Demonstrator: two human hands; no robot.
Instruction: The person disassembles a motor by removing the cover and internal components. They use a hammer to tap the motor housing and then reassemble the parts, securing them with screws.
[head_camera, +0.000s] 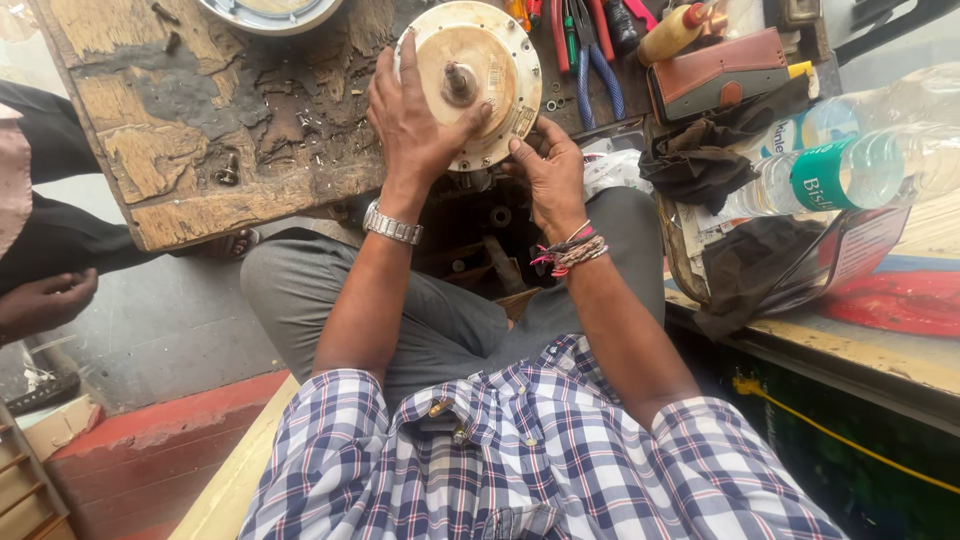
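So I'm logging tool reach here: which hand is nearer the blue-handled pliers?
Right. The right hand grips the lower right edge of the round motor housing, just below the blue-handled pliers. The left hand lies across the housing's left face, farther away.

Round metal dish (270, 12), mostly cropped.
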